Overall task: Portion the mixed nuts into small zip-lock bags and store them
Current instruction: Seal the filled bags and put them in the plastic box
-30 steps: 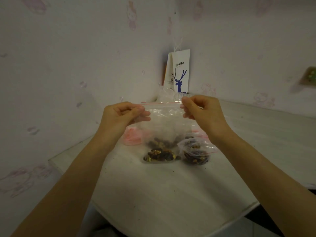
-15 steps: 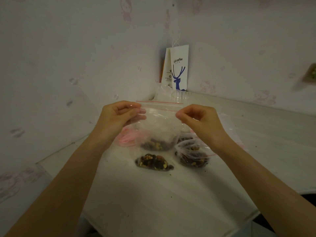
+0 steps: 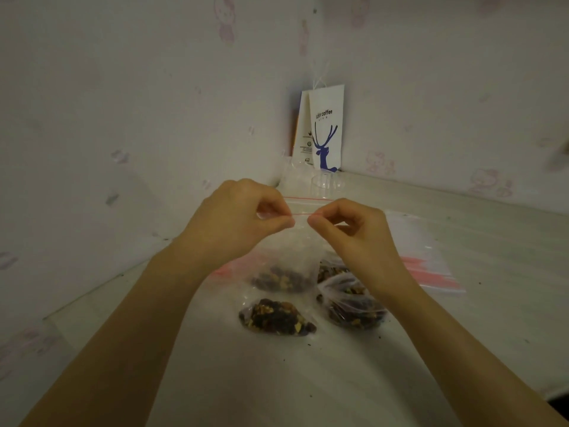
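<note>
**Pinching the zip closed on a filled bag**

Mid-seal, by the look of it. Pinched by the left hand [image 3: 243, 223] and the right hand [image 3: 354, 235] alike, thumb against forefinger, on the red zip strip [image 3: 303, 213] of one small zip-lock bag [image 3: 286, 257], with the fingertips of the two hands nearly meeting at the middle of the strip. Held upright over the table [image 3: 277, 380], with mixed nuts [image 3: 280, 280] slumped in the bottom. Touching the tabletop or hanging just clear of it: cannot tell. Showing a second red line behind the near one, so probably not yet pressed shut across the full width.

Already portioned and laid on the table just in front: a nut-filled bag [image 3: 277, 317] and, beside it to the right, a second filled bag [image 3: 351, 306].

Next, most likely: run each pinch outward along the strip to its corner, pressing hard enough to lock both tracks. Keep upright meanwhile, to avoid spilling. Then set down near the others and, if any nuts are left to portion, reach right for the stack of empty zip-lock bags [image 3: 421, 260].
</note>
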